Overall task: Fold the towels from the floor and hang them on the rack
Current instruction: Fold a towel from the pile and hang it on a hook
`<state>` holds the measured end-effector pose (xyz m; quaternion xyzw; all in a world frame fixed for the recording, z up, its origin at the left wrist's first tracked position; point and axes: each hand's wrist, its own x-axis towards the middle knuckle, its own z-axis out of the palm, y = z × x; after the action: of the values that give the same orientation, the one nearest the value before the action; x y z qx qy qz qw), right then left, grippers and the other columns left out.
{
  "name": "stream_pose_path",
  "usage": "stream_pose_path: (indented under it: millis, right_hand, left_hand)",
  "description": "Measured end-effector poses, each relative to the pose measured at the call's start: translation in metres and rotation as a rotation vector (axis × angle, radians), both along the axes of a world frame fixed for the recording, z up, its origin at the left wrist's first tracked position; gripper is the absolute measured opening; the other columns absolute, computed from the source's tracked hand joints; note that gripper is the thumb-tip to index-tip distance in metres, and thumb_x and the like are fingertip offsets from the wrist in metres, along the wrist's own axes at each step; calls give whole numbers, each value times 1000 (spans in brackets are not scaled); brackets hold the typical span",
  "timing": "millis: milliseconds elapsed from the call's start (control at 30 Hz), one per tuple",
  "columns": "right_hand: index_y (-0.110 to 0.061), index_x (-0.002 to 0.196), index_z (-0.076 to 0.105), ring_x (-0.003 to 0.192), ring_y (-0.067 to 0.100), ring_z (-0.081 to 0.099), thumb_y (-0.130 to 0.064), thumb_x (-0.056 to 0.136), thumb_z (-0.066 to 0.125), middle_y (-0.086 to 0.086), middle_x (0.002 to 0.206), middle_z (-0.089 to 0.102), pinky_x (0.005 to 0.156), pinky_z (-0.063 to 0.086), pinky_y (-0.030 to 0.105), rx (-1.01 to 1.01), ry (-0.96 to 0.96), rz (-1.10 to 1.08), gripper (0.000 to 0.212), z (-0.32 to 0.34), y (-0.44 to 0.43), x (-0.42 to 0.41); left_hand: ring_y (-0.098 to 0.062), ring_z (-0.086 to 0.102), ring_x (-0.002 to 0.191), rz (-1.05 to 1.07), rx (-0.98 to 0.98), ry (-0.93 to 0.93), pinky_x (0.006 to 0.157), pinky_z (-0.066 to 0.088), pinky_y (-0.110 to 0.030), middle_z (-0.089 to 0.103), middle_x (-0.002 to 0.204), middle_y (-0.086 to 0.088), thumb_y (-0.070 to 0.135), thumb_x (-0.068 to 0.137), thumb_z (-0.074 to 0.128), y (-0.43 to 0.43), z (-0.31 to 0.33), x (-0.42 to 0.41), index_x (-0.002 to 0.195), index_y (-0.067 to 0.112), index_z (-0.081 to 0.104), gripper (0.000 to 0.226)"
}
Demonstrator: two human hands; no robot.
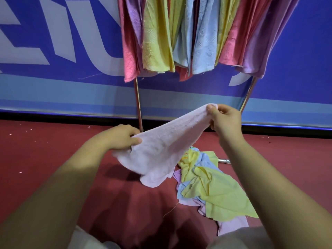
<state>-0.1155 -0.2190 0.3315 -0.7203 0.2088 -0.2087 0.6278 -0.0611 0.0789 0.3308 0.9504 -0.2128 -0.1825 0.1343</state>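
- The place looks like an indoor exhibition or event hall, not a furnished room.
- A huge blue printed banner wall (pixel 86 42) with giant pale letters and a light-blue band at its foot fills the background.
- A dark red short-pile carpet (pixel 45 150), flecked with lint, covers the floor.
- A chrome tube rack (pixel 138 105) stands by the banner, hung with pink, yellow, blue and lilac terry towels (pixel 156 42).

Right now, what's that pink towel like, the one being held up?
The pale pink towel looks like soft, fuzzy terry cloth with tiny loose threads. It hangs in the air, stretched between two hands: the left hand pinches the lower end, the right hand pinches the higher end, so its top edge slants. The rest droops in a loose curve above the red floor.
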Motion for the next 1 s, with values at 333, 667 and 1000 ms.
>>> stream_pose_path:
  millis: [333, 667, 1000]
  right_hand:
    - [-8, 104, 67, 60, 22, 71, -5, 93, 63, 15, 72, 72, 71, 63, 46, -85, -30, 111, 13, 3, 12, -2]
    - [-14, 90, 74, 68, 11, 67, -19, 91, 70, -3, 73, 72, 71, 54, 22, -251, 12, 664, 6, 16, 47, -23]
    - [-22, 85, 69, 63, -3, 57, -20, 95, 62, -13, 71, 65, 60, 41, 13, -594, 41, 564, 12, 4, 45, -16]
  left_hand:
    - [-19, 64, 85, 66, -974, 394, 71, 55, -29, 69, 91, -9, 5, 94, 61, -43, 17, -26, 109, 16, 64, 18]
    - [-21, 73, 65, 108, -796, 56, 63, 55, -27, 74, 68, -10, 16, 89, 71, -54, 15, -32, 84, 7, 70, 11]
    - [-21, 72, 64, 164, -749, 12, 60, 53, -24, 74, 68, -7, 19, 91, 68, -51, 18, -27, 83, 9, 68, 13]
